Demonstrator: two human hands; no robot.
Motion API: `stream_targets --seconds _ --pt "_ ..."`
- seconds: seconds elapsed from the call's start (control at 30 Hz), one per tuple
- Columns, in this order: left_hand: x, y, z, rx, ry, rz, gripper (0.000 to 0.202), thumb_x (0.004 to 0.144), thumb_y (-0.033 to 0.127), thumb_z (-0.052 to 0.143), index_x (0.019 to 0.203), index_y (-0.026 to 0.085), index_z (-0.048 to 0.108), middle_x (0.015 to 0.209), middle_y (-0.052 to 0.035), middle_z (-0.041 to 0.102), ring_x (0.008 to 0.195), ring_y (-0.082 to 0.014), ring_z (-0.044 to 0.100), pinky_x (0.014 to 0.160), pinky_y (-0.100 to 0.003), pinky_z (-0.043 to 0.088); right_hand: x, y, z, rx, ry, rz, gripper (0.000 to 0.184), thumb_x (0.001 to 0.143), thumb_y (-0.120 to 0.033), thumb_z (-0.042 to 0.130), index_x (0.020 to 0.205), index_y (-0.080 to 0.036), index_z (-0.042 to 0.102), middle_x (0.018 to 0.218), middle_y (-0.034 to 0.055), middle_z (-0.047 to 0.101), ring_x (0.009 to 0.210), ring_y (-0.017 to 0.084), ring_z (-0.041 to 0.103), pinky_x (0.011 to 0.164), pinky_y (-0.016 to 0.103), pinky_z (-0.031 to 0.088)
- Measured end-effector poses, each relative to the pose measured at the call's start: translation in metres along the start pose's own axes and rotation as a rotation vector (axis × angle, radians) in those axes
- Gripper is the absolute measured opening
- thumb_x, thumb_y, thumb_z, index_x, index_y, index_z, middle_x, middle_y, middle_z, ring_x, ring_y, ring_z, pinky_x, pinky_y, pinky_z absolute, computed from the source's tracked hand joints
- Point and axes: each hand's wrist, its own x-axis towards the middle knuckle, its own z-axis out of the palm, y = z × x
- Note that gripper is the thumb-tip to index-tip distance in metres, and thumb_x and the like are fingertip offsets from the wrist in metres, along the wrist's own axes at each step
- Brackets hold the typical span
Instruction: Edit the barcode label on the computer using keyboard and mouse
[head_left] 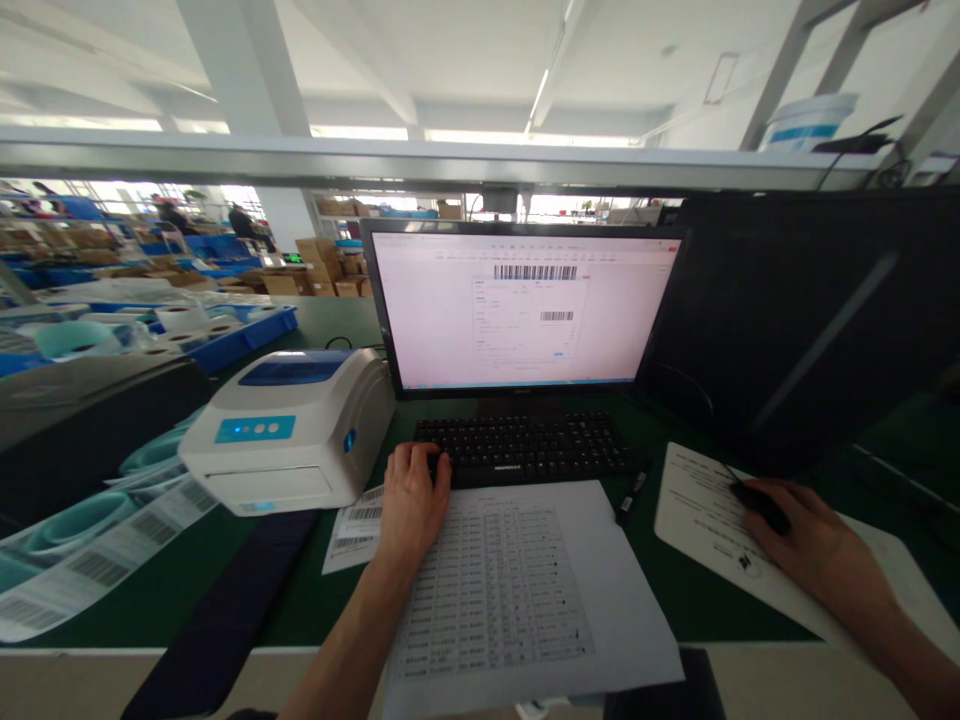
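Note:
My left hand (pixel 415 497) rests at the left end of the black keyboard (pixel 525 445), its fingers bent over the keys and holding nothing. Under its wrist lie a printed sheet with a table of rows (pixel 517 590) and some barcode labels (pixel 360 522). On the right, my right hand (pixel 802 535) is closed over a black computer mouse (pixel 761 507), which sits on a white mouse pad (pixel 694 500) with printed text. Behind the keyboard, a monitor (pixel 517 310) displays a page with two barcodes.
A white label printer (pixel 292 430) stands left of the keyboard. Curled label strips (pixel 105 570) and a dark flat strip (pixel 232 610) lie nearby. A black marker (pixel 634 497) is beside the sheet. A large dark panel (pixel 810 310) stands right; a blue tray (pixel 247 337) holds rolls.

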Motion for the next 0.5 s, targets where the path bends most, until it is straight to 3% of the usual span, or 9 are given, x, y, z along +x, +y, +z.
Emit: stream_targets --seconds 0.37,0.5 --pt "-0.0012 0.0 0.0017 -0.017 0.018 -0.004 0.014 0.113 0.033 0.06 0.114 0.023 0.069 0.116 -0.0145 0.072 0.108 -0.0375 0.069 0.1 -0.061 0.064 -0.0015 -0.0029 0.0015 -0.01 0.028 0.03 0.082 0.099 -0.08 0.031 0.147 -0.028 0.073 0.153 0.0165 0.068 0.115 0.04 0.078 0.093 0.057 0.068" --pt "-0.0015 -0.0012 0.0036 -0.03 0.039 0.007 0.01 0.113 0.031 0.061 0.115 0.024 0.068 0.115 -0.0136 0.071 0.107 -0.0368 0.069 0.099 -0.06 0.064 -0.0016 0.0019 0.0017 -0.02 0.049 0.041 0.082 0.099 -0.081 0.031 0.145 -0.029 0.075 0.149 0.0174 0.071 0.106 0.039 0.079 0.082 0.056 0.069"
